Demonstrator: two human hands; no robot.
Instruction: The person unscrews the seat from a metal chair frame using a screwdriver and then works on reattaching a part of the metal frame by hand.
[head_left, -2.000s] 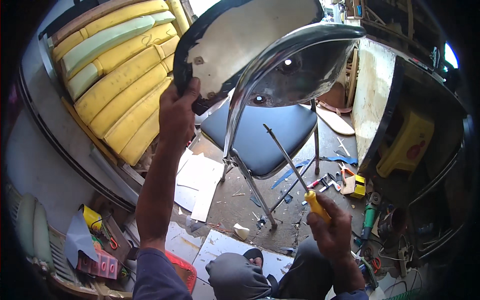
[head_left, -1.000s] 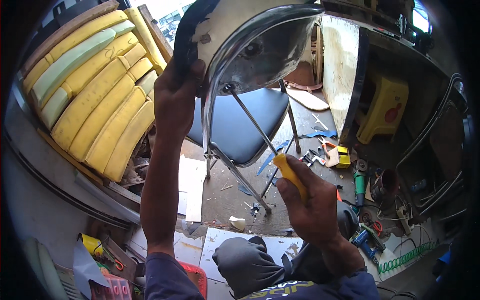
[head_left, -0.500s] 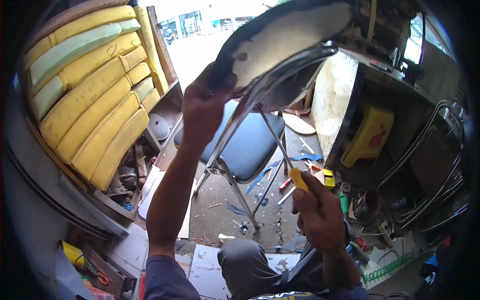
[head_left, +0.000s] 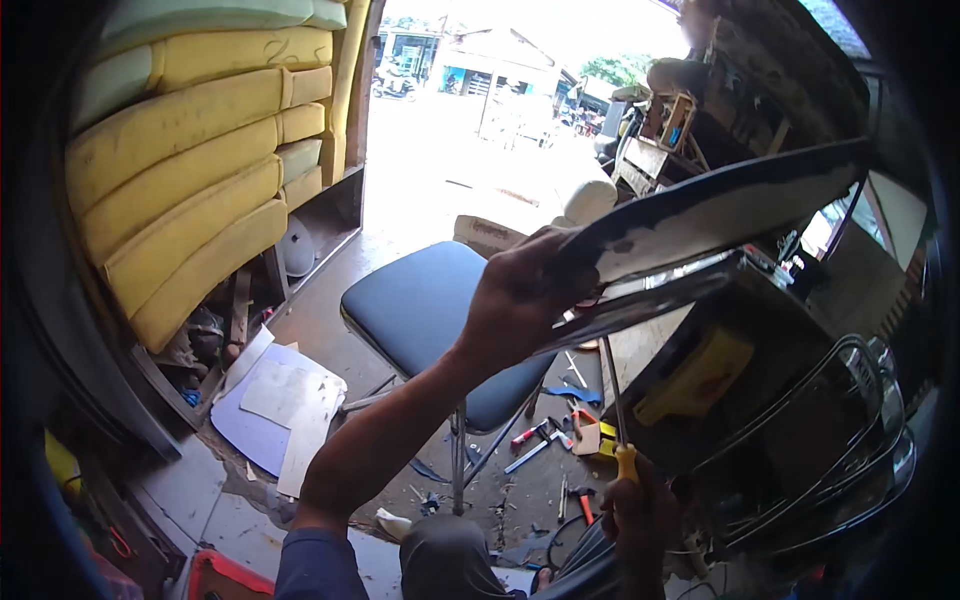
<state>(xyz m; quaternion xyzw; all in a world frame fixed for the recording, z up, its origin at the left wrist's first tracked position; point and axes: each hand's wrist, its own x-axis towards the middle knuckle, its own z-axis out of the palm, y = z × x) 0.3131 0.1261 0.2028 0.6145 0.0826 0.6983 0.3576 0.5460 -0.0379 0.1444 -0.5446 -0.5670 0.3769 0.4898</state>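
My left hand [head_left: 525, 300] is closed around the near-left end of a dark-edged chair backrest [head_left: 720, 215], whose pale underside shows. Just below the pad runs a metal tube frame [head_left: 660, 310]. In my right hand [head_left: 640, 515] is a screwdriver [head_left: 626, 462] with a yellow handle, its shaft pointing up. The shaft reaches the underside of the backrest frame; whether its tip sits in a screw is hidden. A metal-legged chair with a dark padded seat [head_left: 420, 310] stands beyond my left forearm.
Yellow foam pads [head_left: 200, 190] are stacked at the left. Flat boards [head_left: 275, 400] lie on the floor nearby. Loose tools, including an orange hammer [head_left: 584, 505], lie below the seat. Bent metal chair frames [head_left: 850, 450] and a yellow plastic stool [head_left: 695, 375] stand at the right.
The view has shifted, and the backrest now lies flatter and farther right with my left hand on it. The screwdriver has turned more upright, with my right hand lower in view.
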